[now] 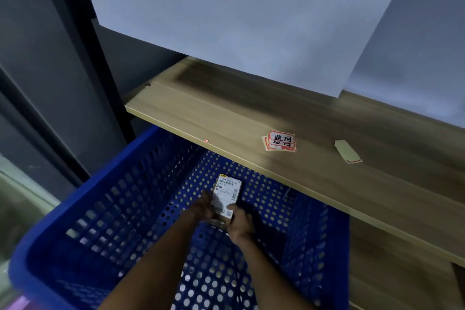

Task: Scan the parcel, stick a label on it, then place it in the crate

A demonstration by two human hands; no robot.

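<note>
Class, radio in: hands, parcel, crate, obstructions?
Left hand and right hand both gripping the parcel. Parcel low inside the blue crate. Nothing blocking.

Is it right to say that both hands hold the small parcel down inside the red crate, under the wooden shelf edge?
Not quite: the crate is blue, not red, as the head view shows. Both hands, left and right, do hold the small parcel inside it, under the wooden shelf edge.

Both forearms are bare, left hand and right hand ungloved.
</note>
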